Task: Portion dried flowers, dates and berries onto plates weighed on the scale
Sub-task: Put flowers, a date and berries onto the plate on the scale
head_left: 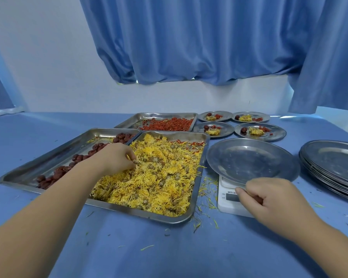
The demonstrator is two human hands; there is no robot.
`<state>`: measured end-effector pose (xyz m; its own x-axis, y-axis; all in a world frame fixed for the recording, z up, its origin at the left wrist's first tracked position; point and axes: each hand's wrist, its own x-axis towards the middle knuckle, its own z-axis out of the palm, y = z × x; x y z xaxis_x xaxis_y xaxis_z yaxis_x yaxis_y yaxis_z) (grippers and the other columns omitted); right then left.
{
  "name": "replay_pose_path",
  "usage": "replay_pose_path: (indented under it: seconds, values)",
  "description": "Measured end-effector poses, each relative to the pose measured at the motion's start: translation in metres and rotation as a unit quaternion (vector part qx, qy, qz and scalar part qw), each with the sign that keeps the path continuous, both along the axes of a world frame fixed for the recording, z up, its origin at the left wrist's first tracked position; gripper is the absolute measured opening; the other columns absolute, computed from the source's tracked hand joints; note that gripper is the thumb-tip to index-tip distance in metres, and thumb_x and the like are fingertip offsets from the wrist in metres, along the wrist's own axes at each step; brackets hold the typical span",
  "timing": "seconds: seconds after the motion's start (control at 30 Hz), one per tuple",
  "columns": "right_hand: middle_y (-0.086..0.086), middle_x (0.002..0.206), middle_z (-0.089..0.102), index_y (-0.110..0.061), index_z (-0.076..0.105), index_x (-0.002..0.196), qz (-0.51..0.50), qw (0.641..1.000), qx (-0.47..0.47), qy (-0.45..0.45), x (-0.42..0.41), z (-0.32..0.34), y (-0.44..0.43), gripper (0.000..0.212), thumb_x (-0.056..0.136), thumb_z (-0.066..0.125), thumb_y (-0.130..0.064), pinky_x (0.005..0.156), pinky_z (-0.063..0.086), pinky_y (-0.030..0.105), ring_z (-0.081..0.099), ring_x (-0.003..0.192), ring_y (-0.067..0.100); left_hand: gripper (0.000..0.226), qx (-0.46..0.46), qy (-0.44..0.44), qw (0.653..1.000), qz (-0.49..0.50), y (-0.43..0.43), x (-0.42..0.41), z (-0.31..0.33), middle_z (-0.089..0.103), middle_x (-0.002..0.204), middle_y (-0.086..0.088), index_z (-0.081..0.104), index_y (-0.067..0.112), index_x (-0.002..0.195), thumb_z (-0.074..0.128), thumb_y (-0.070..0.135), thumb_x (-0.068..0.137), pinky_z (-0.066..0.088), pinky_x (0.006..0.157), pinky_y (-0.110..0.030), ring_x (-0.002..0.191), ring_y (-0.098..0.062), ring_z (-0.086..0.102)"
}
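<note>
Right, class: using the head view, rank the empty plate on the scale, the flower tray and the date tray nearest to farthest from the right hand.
1. Empty plate, on the scale, rim in the grip of the right hand.
2. Flower tray, left of the scale.
3. Date tray, farthest left, beyond the flower tray.

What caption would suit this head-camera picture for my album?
Left hand pinches dried flowers from their tray; right hand meets the empty plate's rim on the scale.
</note>
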<state>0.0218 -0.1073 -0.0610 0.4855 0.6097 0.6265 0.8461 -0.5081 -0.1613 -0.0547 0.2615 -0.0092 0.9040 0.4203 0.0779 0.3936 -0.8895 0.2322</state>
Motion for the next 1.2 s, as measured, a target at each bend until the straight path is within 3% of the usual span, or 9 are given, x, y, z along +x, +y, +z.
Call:
replay_pose_path:
  seconds: [0.1,0.2,0.3,0.4,0.53,0.63,0.73,0.83,1.2]
  values:
    - [-0.009,0.045,0.022,-0.021,0.022,0.053,-0.005,1.0,0.0,0.009,0.001,0.001,-0.001,0.056,0.082,0.07,-0.017,0.042,0.035,0.033,0.028,0.043,0.011,0.006,-0.03,-0.053,0.998,0.004,0.003,-0.006,0.007,0.07,0.084,0.004,0.065,0.027,0.087,0.067,0.033,0.087,0.051,0.064,-0.028,0.077,-0.016,0.067]
    - [-0.008,0.045,0.021,-0.022,0.02,0.053,-0.003,1.0,-0.002,0.01,0.001,0.002,-0.001,0.056,0.084,0.068,-0.019,0.042,0.033,0.033,0.025,0.043,0.007,0.014,-0.082,-0.134,0.988,-0.01,0.001,-0.012,0.014,0.069,0.089,0.007,0.068,0.025,0.088,0.062,0.038,0.089,0.043,0.065,-0.022,0.085,-0.012,0.064]
    - [-0.008,0.044,0.021,-0.023,0.02,0.053,-0.002,1.0,-0.006,0.018,0.001,0.002,-0.001,0.057,0.083,0.068,-0.02,0.043,0.034,0.034,0.026,0.043,0.007,0.021,-0.102,-0.178,0.979,-0.02,-0.008,-0.014,0.019,0.067,0.081,0.008,0.068,0.026,0.083,0.059,0.043,0.09,0.038,0.062,-0.024,0.076,-0.009,0.061]
    - [-0.008,0.044,0.022,-0.022,0.02,0.053,0.0,1.0,-0.008,0.03,0.0,0.001,0.0,0.056,0.084,0.066,-0.022,0.044,0.035,0.036,0.027,0.044,0.009,0.027,-0.106,-0.177,0.978,-0.023,-0.016,-0.013,0.021,0.067,0.073,0.006,0.067,0.027,0.081,0.057,0.051,0.089,0.04,0.06,-0.026,0.068,-0.01,0.061]
    - [-0.006,0.044,0.024,-0.021,0.021,0.052,0.0,0.999,-0.01,0.047,0.0,0.002,-0.001,0.054,0.085,0.064,-0.025,0.046,0.037,0.038,0.028,0.044,0.009,0.028,-0.179,-0.152,0.971,-0.033,-0.025,-0.01,0.018,0.072,0.078,0.004,0.066,0.025,0.086,0.06,0.053,0.087,0.053,0.066,-0.033,0.074,-0.013,0.068]
    - [-0.006,0.045,0.025,-0.02,0.021,0.052,0.002,0.998,-0.013,0.055,0.0,0.002,-0.001,0.054,0.085,0.063,-0.025,0.047,0.036,0.038,0.028,0.045,0.01,0.031,-0.153,-0.087,0.983,-0.061,-0.035,-0.005,0.011,0.072,0.08,0.002,0.063,0.02,0.089,0.06,0.051,0.088,0.05,0.065,-0.027,0.067,-0.007,0.069]
    - [-0.004,0.045,0.025,-0.019,0.022,0.053,0.006,0.998,-0.015,0.063,0.0,0.003,-0.001,0.053,0.086,0.063,-0.026,0.047,0.035,0.038,0.028,0.045,0.012,0.035,-0.134,-0.029,0.988,-0.076,-0.043,0.0,0.008,0.069,0.081,0.001,0.058,0.017,0.091,0.057,0.051,0.091,0.053,0.074,-0.034,0.065,-0.006,0.069]
    - [-0.004,0.046,0.025,-0.019,0.021,0.054,0.008,0.998,-0.014,0.065,0.0,0.003,-0.002,0.053,0.086,0.063,-0.026,0.047,0.035,0.038,0.027,0.046,0.013,0.033,-0.12,-0.007,0.991,-0.065,-0.046,0.004,0.011,0.069,0.079,-0.001,0.055,0.019,0.09,0.055,0.052,0.092,0.048,0.067,-0.031,0.067,-0.011,0.067]
    - [-0.004,0.045,0.026,-0.02,0.021,0.053,0.01,0.998,-0.009,0.059,-0.002,0.006,-0.003,0.053,0.086,0.061,-0.028,0.048,0.035,0.037,0.029,0.045,0.011,0.033,-0.132,-0.134,0.981,-0.054,-0.04,-0.001,0.031,0.072,0.076,0.002,0.064,0.019,0.089,0.057,0.051,0.09,0.05,0.064,-0.031,0.069,-0.015,0.066]
